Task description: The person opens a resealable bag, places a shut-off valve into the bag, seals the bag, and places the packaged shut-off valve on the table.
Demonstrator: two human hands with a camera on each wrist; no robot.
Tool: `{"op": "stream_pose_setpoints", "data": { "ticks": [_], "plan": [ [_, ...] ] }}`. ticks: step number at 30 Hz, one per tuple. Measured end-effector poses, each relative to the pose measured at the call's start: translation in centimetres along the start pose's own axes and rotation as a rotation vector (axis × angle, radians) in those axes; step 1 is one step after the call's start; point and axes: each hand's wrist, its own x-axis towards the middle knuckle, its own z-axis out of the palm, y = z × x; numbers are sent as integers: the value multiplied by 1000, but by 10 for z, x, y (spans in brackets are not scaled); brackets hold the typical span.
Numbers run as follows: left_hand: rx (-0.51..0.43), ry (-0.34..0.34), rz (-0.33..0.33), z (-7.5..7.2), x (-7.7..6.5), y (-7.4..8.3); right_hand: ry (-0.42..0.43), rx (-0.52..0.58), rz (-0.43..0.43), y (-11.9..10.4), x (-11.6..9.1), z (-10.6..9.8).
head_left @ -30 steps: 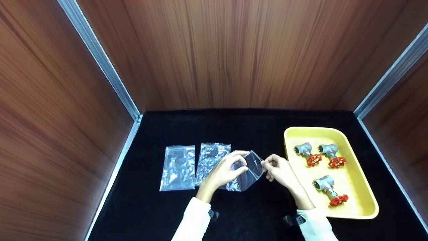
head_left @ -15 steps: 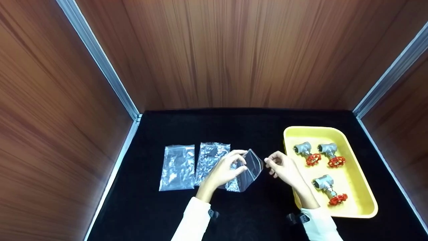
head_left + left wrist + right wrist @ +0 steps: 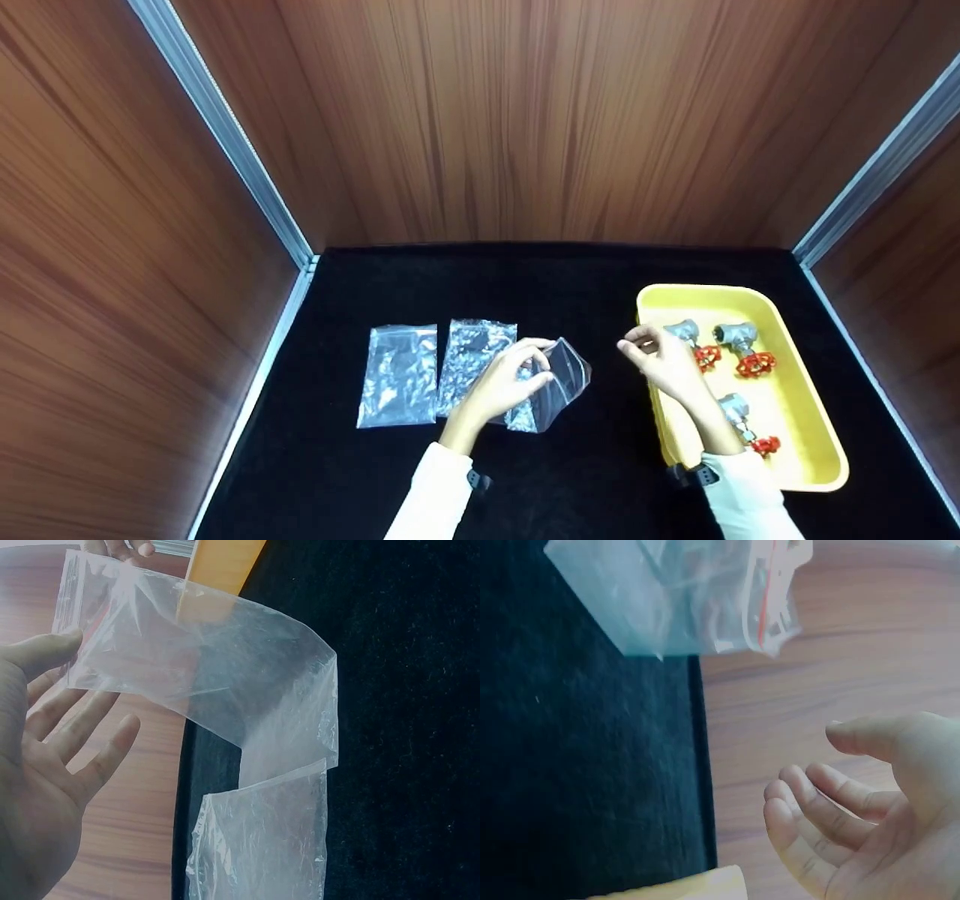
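Observation:
My left hand pinches a clear zip bag near its zip edge, thumb on one face. In the left wrist view the bag hangs raised and bends down, its mouth end toward the hand. The right wrist view shows its red zip line. Holding nothing, my right hand hovers over the left rim of a yellow tray, fingers loosely bent. Three grey valves with red handwheels lie in this tray: one valve in full view, another valve and a nearer valve partly hidden by my right hand and forearm.
Two more clear bags lie flat on the black cloth: a zip bag at the left and a crinkled bag beside it, partly behind my left hand. Wood-grain panels with metal corner strips enclose the back and sides.
My right hand has let go of the bag's mouth and moved right, to over the tray's left side. My left hand stays in place with the bag, whose opening has narrowed.

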Motion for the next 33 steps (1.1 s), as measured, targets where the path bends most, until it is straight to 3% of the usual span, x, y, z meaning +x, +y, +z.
{"op": "stream_pose_setpoints", "data": {
  "ticks": [12,18,26,33],
  "plan": [
    [14,10,20,0,1,-2,28,-91,-16,14,14,-29],
    [22,2,16,0,1,-3,12,-84,28,23,20,-42],
    [22,3,12,-1,0,-5,43,-147,39,32,26,-53],
    [42,-2,-2,-2,-2,-4,29,-138,46,43,30,-58]
  ]
}}
